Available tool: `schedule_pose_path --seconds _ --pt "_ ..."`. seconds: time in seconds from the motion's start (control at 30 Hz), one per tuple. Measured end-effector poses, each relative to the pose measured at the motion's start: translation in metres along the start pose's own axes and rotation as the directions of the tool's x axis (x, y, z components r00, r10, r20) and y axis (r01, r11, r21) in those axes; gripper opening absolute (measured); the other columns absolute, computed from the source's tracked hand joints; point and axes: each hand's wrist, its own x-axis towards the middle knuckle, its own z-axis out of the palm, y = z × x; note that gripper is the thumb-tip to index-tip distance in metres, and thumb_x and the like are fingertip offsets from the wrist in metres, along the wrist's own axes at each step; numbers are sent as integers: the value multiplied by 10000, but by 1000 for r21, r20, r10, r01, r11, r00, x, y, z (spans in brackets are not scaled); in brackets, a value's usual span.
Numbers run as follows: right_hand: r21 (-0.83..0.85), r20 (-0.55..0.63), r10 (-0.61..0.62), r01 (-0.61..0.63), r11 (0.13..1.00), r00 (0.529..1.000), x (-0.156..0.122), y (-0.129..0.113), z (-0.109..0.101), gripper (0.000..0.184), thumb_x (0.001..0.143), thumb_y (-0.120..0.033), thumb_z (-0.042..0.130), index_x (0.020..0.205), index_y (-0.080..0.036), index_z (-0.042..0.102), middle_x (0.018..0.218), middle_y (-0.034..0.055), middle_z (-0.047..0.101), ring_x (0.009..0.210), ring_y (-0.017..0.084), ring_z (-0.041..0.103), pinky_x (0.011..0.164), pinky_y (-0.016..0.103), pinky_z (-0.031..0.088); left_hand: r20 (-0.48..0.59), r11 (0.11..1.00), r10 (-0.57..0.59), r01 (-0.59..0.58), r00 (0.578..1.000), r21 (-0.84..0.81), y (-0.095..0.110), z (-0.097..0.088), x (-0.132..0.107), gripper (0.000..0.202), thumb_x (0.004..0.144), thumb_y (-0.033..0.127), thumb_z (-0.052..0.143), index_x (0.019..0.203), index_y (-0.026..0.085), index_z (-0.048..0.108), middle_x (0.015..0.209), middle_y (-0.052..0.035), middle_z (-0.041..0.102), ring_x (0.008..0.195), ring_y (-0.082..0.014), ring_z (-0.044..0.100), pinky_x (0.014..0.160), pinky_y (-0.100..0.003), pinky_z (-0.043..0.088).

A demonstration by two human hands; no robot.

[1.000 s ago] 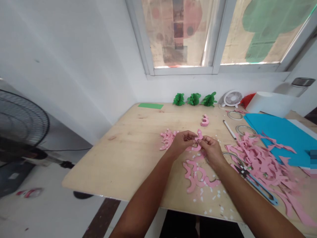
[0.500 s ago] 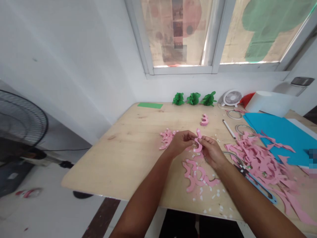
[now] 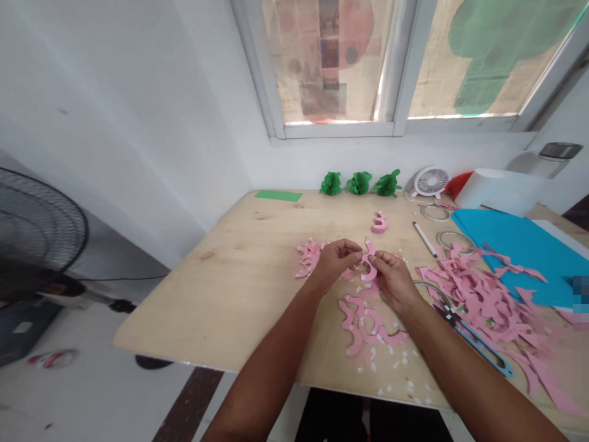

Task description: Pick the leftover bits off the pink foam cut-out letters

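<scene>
Pink paper cutout [image 3: 369, 274] pinched between 2 hands

The left hand [image 3: 335, 264] and right hand [image 3: 394, 282] grip the curved piece with closed fingers [image 3: 380, 261], above the middle of the table [image 3: 202, 307]. Loose curved cutouts [image 3: 363, 325] lie at 6 o'clock, a small heap [image 3: 309, 258] at 9 o'clock, and a large pile [image 3: 478, 307] at 3 o'clock beside scissors [image 3: 478, 344]; 3 green paper balls [image 3: 359, 183] sit at 12 o'clock

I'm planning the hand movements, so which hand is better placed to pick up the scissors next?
Probably the right hand: the scissors lie on its side of the table, close to it. The left hand is farther off, beyond the curved pink cut-out that both hands are holding.
</scene>
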Motion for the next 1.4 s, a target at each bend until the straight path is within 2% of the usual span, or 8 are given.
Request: schedule_pose_path --seconds 0.17,0.33,0.57,0.73,0.83,1.1,1.27,1.4 --pt "-57 -19 -11 10 998 1000 1 1 -2 195 589 -285 754 628 -176 598 504 -48 547 446 96 469 476 228 382 -26 996 -77 78 997 42 -6 1 2 219 656 317 665 637 113 588 537 -11 585 431 -66 474 443 -197 376" --pt "-120 -33 -31 27 992 999 2 2 -2 230 573 -303 755 588 -180 561 465 -64 499 416 86 420 439 219 317 0 996 -73 72 997 58 -10 1 3 218 659 317 665 629 112 597 529 -11 590 423 -63 466 441 -197 368" --pt "-146 -44 -51 44 988 998 3 3 -3 199 598 -323 739 682 -180 628 548 -37 574 481 100 458 478 227 331 -62 997 -80 81 995 19 -11 0 4 212 630 312 682 638 111 616 572 -37 635 442 -81 501 449 -211 390" --pt "-265 -3 -77 74 961 997 1 3 -2 225 629 -365 713 718 -169 648 631 1 628 518 104 484 482 218 338 -120 996 -80 76 989 -41 -10 0 6 200 606 301 685 615 115 610 520 -21 612 424 -84 496 437 -212 384" --pt "-318 36 -110 116 941 993 0 2 0 238 644 -388 697 729 -170 661 623 4 634 519 110 492 484 223 344 -126 996 -77 70 989 -60 -9 1 6 191 611 295 675 609 117 605 509 -15 604 422 -82 491 434 -211 377" --pt "-367 24 -142 140 920 990 -1 2 1 225 670 -396 674 725 -178 661 601 -9 624 489 110 479 461 225 329 -131 996 -47 37 990 -83 -15 3 6 176 638 286 656 620 123 593 527 -5 600 442 -73 484 445 -206 374" --pt "-476 79 -215 226 850 974 2 7 -3 236 711 -394 628 793 -173 639 632 -8 595 504 107 459 462 222 319 -146 997 -26 15 989 -79 -16 4 6 160 649 274 644 625 124 594 535 -1 594 459 -76 492 448 -204 373" --pt "-672 46 -316 264 692 948 1 9 -5 265 722 -389 596 869 -172 635 593 -21 543 498 117 441 466 230 326 -165 999 -10 3 986 -42 -13 7 4 159 652 272 635 608 129 582 510 11 572 453 -74 483 452 -202 370"
